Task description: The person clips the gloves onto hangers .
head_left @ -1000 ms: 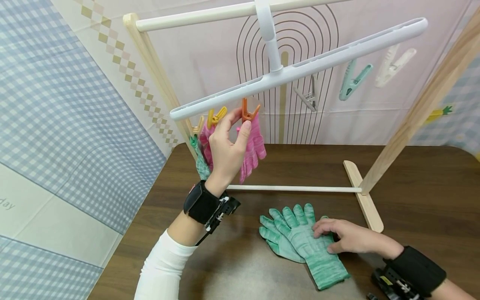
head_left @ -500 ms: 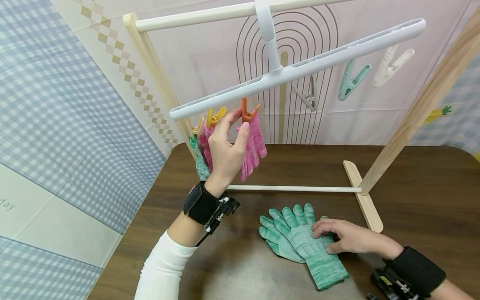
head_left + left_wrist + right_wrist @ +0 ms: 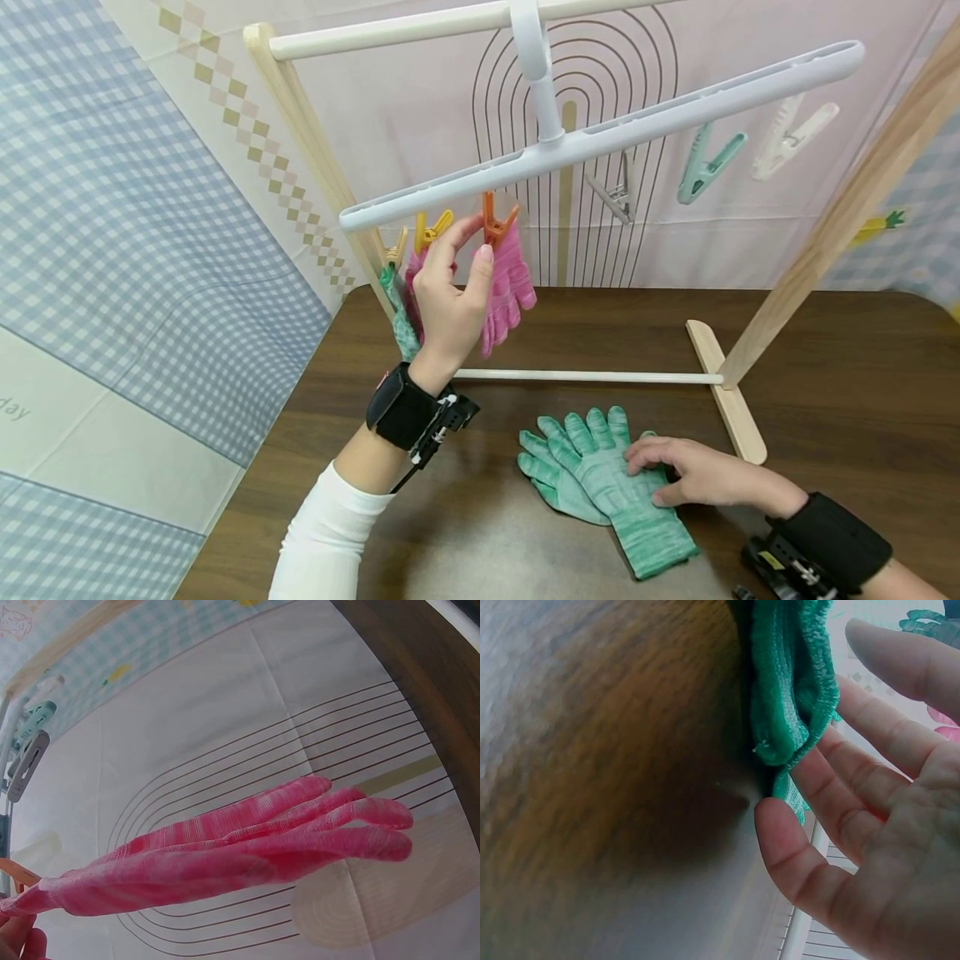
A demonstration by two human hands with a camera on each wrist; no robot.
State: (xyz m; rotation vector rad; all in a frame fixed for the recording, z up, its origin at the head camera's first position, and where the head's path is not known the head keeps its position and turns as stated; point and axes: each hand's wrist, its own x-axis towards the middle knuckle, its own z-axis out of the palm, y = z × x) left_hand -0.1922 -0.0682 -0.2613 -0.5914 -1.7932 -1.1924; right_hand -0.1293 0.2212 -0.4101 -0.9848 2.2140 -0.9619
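Note:
Up at the hanging rack, my left hand (image 3: 450, 300) pinches the cuff of a pink glove (image 3: 508, 287) beside an orange clothespin (image 3: 497, 223). The clothespin grips this glove under the white hanger (image 3: 592, 146). In the left wrist view the pink glove (image 3: 247, 844) hangs with its fingers pointing away, and only my fingertips show at the lower-left corner. Over the table, my right hand (image 3: 708, 473) rests on a pair of green gloves (image 3: 611, 487), its fingers relaxed. The right wrist view shows those fingers against an edge of green glove (image 3: 791, 682).
A yellow clothespin (image 3: 432, 232) and a beige one (image 3: 394, 250) hold more gloves at the left. Grey, teal (image 3: 708, 167) and white clothespins hang from the hanger's right half. The wooden rack post (image 3: 840, 208) stands at the right on the brown table (image 3: 847, 392).
The hanger has swung slightly, its left end rising a little. My left hand and the pink glove have shifted slightly up. The right hand and green gloves stay in place.

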